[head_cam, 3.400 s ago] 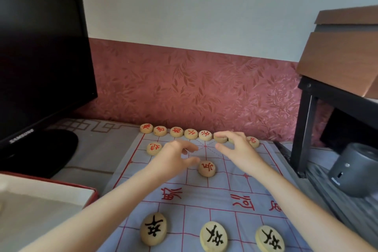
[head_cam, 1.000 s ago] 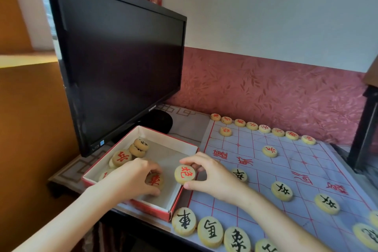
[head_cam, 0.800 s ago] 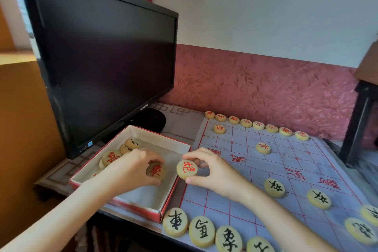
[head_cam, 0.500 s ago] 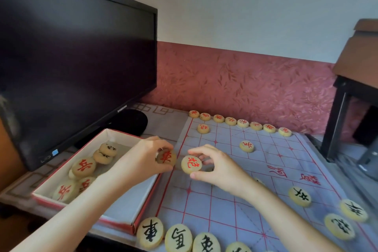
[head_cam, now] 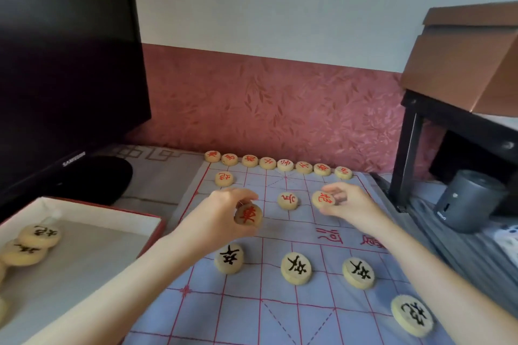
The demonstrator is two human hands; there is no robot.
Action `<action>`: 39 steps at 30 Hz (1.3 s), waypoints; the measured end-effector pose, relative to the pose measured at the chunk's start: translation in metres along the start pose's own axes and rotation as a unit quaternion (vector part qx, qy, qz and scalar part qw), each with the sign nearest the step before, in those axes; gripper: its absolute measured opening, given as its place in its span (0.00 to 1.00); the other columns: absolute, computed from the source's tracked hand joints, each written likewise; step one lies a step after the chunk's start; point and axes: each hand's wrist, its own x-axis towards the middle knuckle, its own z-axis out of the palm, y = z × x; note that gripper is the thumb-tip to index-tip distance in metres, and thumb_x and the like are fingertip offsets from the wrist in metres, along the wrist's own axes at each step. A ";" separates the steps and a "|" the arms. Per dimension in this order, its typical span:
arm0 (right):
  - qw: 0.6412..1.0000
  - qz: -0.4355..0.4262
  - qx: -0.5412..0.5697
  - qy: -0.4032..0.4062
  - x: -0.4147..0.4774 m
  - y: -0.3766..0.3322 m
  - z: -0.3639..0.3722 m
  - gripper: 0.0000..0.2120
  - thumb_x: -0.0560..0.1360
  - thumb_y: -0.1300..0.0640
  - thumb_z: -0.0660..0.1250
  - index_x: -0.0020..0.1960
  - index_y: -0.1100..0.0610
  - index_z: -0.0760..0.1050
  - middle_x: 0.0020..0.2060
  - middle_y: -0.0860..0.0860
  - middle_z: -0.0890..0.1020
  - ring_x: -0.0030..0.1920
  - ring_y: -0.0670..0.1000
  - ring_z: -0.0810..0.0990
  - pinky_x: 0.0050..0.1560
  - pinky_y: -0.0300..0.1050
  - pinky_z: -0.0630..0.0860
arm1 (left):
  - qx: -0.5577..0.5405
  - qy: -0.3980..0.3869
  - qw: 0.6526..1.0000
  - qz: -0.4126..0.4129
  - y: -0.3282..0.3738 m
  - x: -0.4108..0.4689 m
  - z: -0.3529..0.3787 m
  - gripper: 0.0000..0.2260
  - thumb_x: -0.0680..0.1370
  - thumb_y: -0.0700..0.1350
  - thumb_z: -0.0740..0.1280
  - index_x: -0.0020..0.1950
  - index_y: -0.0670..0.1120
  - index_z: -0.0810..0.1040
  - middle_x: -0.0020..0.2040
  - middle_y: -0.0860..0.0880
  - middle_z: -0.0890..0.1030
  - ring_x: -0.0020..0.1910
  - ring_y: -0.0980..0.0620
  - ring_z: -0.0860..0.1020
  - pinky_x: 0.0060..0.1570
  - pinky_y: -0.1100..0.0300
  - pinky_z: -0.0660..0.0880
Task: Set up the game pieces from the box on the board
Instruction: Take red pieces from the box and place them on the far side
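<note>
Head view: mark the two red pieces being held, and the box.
Left held piece (head_cam: 248,214), head view, its red-lettered face.
Right held piece (head_cam: 323,199), head view, its red-lettered face.
Box (head_cam: 98,214), head view, white far inner wall.

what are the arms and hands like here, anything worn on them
Nothing worn is in view. The left hand and right hand have no gloves, and no rings show on the visible fingers. The left forearm and right forearm are uncovered down to the frame edge: no sleeves, watch or bracelet.
</note>
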 end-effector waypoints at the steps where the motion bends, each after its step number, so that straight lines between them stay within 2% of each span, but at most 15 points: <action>1: 1.000 0.017 -0.001 0.019 0.009 0.012 -0.008 0.21 0.67 0.63 0.75 0.59 0.58 0.75 0.48 0.52 0.80 0.51 0.51 0.78 0.46 0.40 0.71 | -0.001 -0.005 1.000 0.006 0.003 0.004 0.005 0.24 0.68 0.49 0.73 0.63 0.52 0.73 0.56 0.54 0.77 0.54 0.56 0.75 0.54 0.57 0.77; 3: 0.998 0.040 0.013 0.055 0.023 0.033 -0.022 0.22 0.67 0.67 0.74 0.60 0.64 0.74 0.49 0.55 0.78 0.50 0.52 0.76 0.47 0.40 0.72 | -0.006 -0.013 1.000 0.013 0.009 0.012 0.014 0.22 0.69 0.48 0.72 0.62 0.51 0.73 0.56 0.54 0.77 0.54 0.57 0.75 0.53 0.59 0.76; 6: 0.993 0.063 0.009 0.098 0.041 0.055 -0.034 0.24 0.65 0.69 0.75 0.59 0.67 0.74 0.46 0.55 0.77 0.49 0.53 0.75 0.54 0.48 0.74 | -0.015 -0.023 0.999 0.021 0.014 0.022 0.023 0.20 0.69 0.48 0.72 0.60 0.50 0.75 0.54 0.53 0.77 0.52 0.57 0.76 0.53 0.58 0.77; 11: 0.991 0.081 0.000 0.107 0.062 0.072 -0.034 0.24 0.64 0.65 0.77 0.58 0.63 0.75 0.47 0.55 0.78 0.51 0.55 0.77 0.58 0.51 0.74 | -0.012 -0.035 0.999 0.014 0.013 0.030 0.031 0.19 0.68 0.47 0.73 0.58 0.51 0.75 0.53 0.53 0.77 0.52 0.56 0.76 0.52 0.57 0.77; 18: 0.993 0.081 -0.039 0.081 0.066 0.081 -0.025 0.27 0.63 0.56 0.78 0.60 0.55 0.75 0.52 0.53 0.82 0.54 0.55 0.79 0.59 0.55 0.75 | -0.007 -0.044 0.999 0.017 0.011 0.039 0.039 0.19 0.68 0.48 0.73 0.58 0.52 0.76 0.52 0.53 0.78 0.50 0.56 0.76 0.51 0.57 0.77; 21: 0.993 0.077 -0.034 0.079 0.060 0.078 -0.027 0.30 0.65 0.55 0.77 0.65 0.57 0.72 0.59 0.54 0.79 0.58 0.54 0.77 0.61 0.53 0.74 | -0.012 -0.047 0.998 0.026 0.017 0.049 0.045 0.19 0.68 0.48 0.73 0.58 0.52 0.76 0.53 0.53 0.78 0.51 0.56 0.76 0.51 0.58 0.77; 24: 0.994 0.055 0.003 0.090 0.052 0.075 -0.036 0.31 0.68 0.56 0.75 0.68 0.59 0.69 0.64 0.53 0.75 0.60 0.52 0.74 0.59 0.46 0.71 | -0.037 -0.036 0.998 0.045 0.035 0.068 0.054 0.17 0.68 0.47 0.72 0.56 0.50 0.78 0.52 0.53 0.79 0.51 0.56 0.77 0.51 0.59 0.77; 28: 0.992 0.032 -0.012 0.124 0.040 0.083 -0.052 0.24 0.71 0.60 0.72 0.65 0.58 0.72 0.62 0.54 0.76 0.58 0.52 0.75 0.56 0.44 0.71 | -0.072 -0.032 0.996 0.051 0.064 0.111 0.076 0.13 0.70 0.45 0.70 0.54 0.45 0.79 0.49 0.48 0.81 0.50 0.52 0.79 0.51 0.57 0.76; 33: 0.991 0.035 -0.060 0.112 0.029 0.100 -0.064 0.19 0.74 0.61 0.67 0.65 0.58 0.72 0.59 0.53 0.78 0.52 0.48 0.75 0.54 0.40 0.70 | -0.054 -0.042 0.995 0.073 0.089 0.180 0.114 0.17 0.69 0.45 0.72 0.57 0.44 0.79 0.52 0.46 0.81 0.53 0.50 0.78 0.54 0.56 0.75; 35: 0.991 0.028 -0.085 0.094 0.024 0.108 -0.062 0.19 0.74 0.59 0.67 0.65 0.57 0.72 0.59 0.51 0.77 0.54 0.46 0.74 0.56 0.39 0.69 | -0.043 -0.051 0.996 0.066 0.097 0.206 0.130 0.16 0.68 0.45 0.72 0.55 0.44 0.79 0.50 0.46 0.81 0.51 0.48 0.78 0.51 0.54 0.76; 39: 0.988 -0.010 -0.131 0.083 0.019 0.121 -0.058 0.16 0.76 0.54 0.65 0.62 0.55 0.73 0.55 0.46 0.73 0.61 0.46 0.69 0.64 0.42 0.66 | -0.021 -0.055 0.996 0.060 0.105 0.245 0.159 0.16 0.69 0.46 0.71 0.53 0.40 0.79 0.49 0.42 0.81 0.48 0.44 0.79 0.50 0.49 0.77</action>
